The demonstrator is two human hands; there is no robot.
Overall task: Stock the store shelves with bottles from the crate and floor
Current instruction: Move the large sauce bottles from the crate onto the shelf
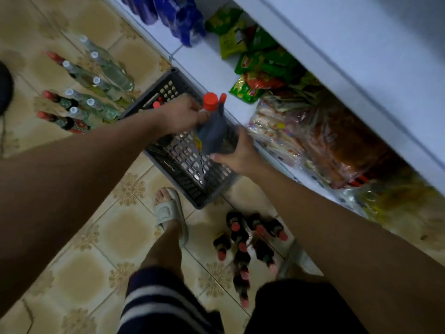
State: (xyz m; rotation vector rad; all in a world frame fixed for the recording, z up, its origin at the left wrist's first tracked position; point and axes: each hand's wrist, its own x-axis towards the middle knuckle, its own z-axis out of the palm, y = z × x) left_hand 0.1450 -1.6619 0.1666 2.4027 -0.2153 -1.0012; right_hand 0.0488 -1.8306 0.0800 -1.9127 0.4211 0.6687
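Both hands hold dark bottles with red caps point(213, 127) above the grey plastic crate point(192, 169). My left hand point(183, 114) grips the neck just under the caps. My right hand point(237, 153) is wrapped around the lower body from the right. Two red caps show side by side, so the hands seem to hold two bottles, blurred by motion. A further red cap shows inside the crate point(157, 104) behind my left hand. The white shelf point(212, 75) runs right of the crate.
Clear bottles with white caps point(106, 75) and dark red-capped ones point(62, 116) stand on the tiled floor at left. Several small dark bottles point(245, 239) stand near my feet. Green snack bags point(255, 61), blue packs point(183, 18) and wrapped goods point(313, 138) fill the shelf.
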